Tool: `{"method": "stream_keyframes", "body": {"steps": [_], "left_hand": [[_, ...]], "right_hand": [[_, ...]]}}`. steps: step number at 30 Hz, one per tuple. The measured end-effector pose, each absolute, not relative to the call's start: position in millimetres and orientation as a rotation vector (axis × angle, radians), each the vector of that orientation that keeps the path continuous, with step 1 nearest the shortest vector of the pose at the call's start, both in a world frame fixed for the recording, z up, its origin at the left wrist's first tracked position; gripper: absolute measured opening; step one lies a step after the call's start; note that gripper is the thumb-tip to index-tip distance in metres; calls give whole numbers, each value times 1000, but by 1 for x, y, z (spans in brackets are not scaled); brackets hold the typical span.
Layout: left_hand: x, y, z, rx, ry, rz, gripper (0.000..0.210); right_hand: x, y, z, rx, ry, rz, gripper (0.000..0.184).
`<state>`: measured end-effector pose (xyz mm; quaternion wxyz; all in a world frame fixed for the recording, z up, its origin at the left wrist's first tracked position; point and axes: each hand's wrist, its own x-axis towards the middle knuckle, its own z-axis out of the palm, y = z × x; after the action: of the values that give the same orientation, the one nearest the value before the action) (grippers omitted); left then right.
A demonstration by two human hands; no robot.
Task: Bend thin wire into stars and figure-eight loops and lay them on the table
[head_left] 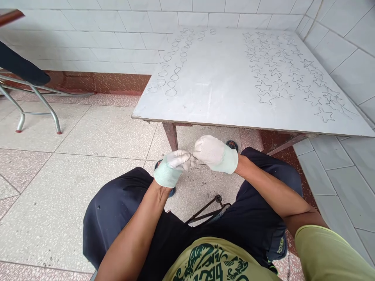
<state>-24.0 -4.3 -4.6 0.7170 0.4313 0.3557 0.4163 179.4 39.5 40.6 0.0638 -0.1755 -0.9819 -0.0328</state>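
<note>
Two gloved hands joined just below the near edge of a low white table (222, 86), over a bare patch of speckled floor (73, 171) between the knees; wide open floor left of the table, a tiled wall (345, 47) tight against its right side; a folding metal frame (38, 105) well off to the table's left. Left hand (172, 166) curled into a loose fist, knuckles turned toward the table, forearm rising from the lap; right hand (215, 153) arched over from the right, wrist bent, fingers narrowed to a pinch and touching the left fingertips; between them a thin wire piece (195, 173), partly hanging below the gloves, its shape too faint to make out. Rows of bent wire stars (281, 74) laid along the table's right half, looped wire shapes (172, 74) along its left edge. Dark hand tool (209, 208) on the floor in front of the table, between the legs. Green print on the yellow shirt (213, 261), lettering unreadable.
</note>
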Motion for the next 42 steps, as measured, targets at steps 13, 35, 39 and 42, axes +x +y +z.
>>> {"method": "stream_keyframes", "body": {"steps": [13, 35, 39, 42], "left_hand": [[-24, -5, -6, 787, 906, 1079, 44], [-19, -9, 15, 1197, 1463, 1007, 30], [-14, -10, 20, 1242, 1545, 995, 24], [-12, -11, 16, 1239, 1567, 992, 21]], "right_hand": [[187, 45, 49, -797, -2898, 42, 24], [196, 50, 42, -1085, -1756, 1756, 49], [193, 50, 48, -1181, -1723, 1742, 53], [190, 48, 48, -1348, -2047, 1402, 33]]}}
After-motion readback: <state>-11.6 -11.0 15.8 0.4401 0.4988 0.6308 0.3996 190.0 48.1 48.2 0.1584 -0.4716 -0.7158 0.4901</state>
